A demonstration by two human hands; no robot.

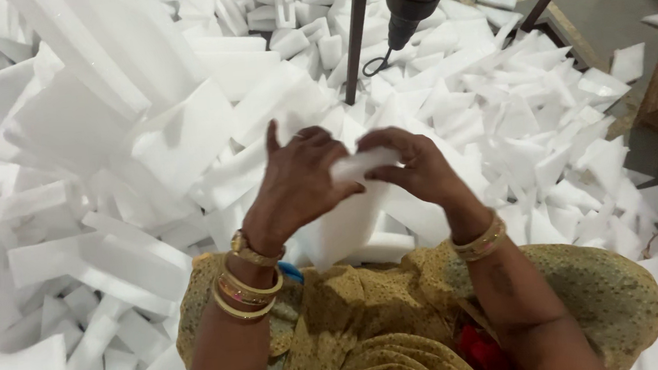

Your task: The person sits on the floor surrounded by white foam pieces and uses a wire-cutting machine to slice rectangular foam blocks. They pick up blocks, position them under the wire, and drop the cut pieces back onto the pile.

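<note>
Two hands on one white foam piece [364, 163], mid-heap: left hand [298, 183] & right hand [414, 166] both pinching it. Foam offcuts [184, 134] all round. Best: pinch near edges, even pull.

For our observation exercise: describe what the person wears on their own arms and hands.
The left hand has a gold watch and several gold bangles, one with pink, at the wrist. The right hand has gold bangles at its wrist. Forearms are bare, with no sleeves showing.
</note>
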